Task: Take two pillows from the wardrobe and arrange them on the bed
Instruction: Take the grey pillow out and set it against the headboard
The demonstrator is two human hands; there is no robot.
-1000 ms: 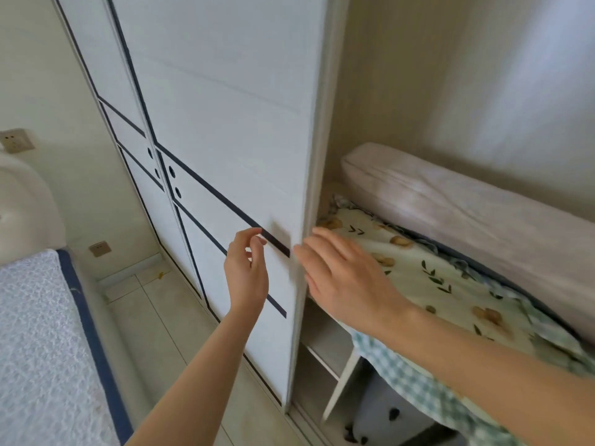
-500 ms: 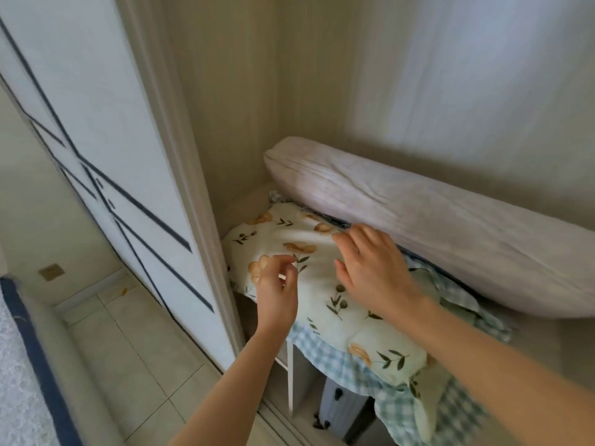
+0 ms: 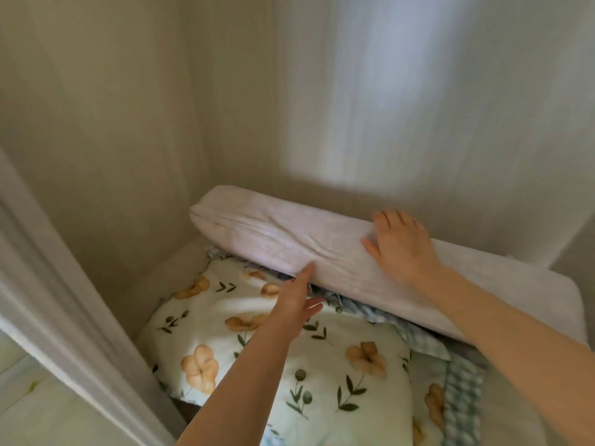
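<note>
At the far left, the pale edge of the wardrobe door (image 3: 64, 304) slants down across the view, with a strip of light floor (image 3: 29, 397) showing beyond it in the lower corner. Behind the door edge rise the beige inner walls of the wardrobe (image 3: 128, 140), meeting in a corner, with a bright patch of light falling on the back wall.

Low in the compartment lies the floral pillow (image 3: 322, 365), cream with orange flowers and dark green sprigs, its left corner close to the side wall. The person's left hand (image 3: 296, 299) reaches in over this pillow, fingers spread and not gripping anything; the thumb tip touches the lower front edge of the long pinkish pillow (image 3: 273, 239), while the other fingers point into the gap under it, just above the floral cover.

The pinkish pillow lies across the back of the compartment, its left end near the corner and its length running down to the right, resting on top of rumpled blue-and-white checked fabric (image 3: 418, 336) that peeks out between the two pillows and hangs down at the right of the floral one.

Further right, the right hand (image 3: 399, 243) lies flat on top of the pinkish pillow, palm down, fingers extended toward the back wall, pressing on the cover without closing around it. Both forearms are bare.
</note>
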